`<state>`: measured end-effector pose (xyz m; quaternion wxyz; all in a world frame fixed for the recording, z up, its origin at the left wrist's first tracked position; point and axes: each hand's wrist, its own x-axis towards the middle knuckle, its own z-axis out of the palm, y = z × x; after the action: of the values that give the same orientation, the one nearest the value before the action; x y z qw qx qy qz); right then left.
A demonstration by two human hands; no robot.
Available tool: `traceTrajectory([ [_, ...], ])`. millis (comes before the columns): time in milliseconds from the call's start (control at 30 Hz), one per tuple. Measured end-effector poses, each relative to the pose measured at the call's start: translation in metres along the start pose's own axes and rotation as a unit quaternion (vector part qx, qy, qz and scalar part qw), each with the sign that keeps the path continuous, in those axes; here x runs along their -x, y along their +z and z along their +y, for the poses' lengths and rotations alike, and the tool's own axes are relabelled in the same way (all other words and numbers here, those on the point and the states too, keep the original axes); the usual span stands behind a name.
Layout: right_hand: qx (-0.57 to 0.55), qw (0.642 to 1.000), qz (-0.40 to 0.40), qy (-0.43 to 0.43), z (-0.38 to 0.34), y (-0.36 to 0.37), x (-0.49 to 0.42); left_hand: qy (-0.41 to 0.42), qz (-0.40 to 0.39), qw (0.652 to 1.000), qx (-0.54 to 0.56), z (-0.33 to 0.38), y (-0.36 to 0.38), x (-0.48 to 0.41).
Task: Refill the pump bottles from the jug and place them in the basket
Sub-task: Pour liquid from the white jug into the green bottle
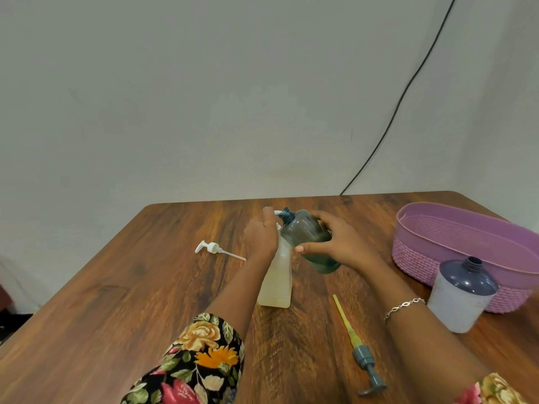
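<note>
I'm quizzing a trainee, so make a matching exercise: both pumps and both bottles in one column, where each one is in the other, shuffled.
1 white pump
2 grey pump
3 dark bottle
4 purple-topped bottle

A tilted in the right hand
B upright beside the basket
C lying left of the jug
D lying nearest the camera

Pairs: 1-C, 2-D, 3-A, 4-B

Table (116,275) w/ basket (466,228) (white pump (216,248) too)
</note>
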<state>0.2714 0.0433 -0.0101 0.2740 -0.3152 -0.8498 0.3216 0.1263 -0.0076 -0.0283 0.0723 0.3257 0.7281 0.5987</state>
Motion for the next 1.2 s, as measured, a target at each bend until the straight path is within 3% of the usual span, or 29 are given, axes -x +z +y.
traceTrajectory([
  [867, 0.0, 1.0, -0.006, 0.003, -0.0066, -0.006, -0.001, -0.065, -0.064, 0.993, 0.073, 0.0011, -0.0027, -0.0016],
  [1200, -0.013, 1.0, -0.016, 0.016, -0.0056, -0.0048, 0.0025, -0.031, -0.046, 0.997, 0.062, -0.0016, -0.0013, -0.0023],
])
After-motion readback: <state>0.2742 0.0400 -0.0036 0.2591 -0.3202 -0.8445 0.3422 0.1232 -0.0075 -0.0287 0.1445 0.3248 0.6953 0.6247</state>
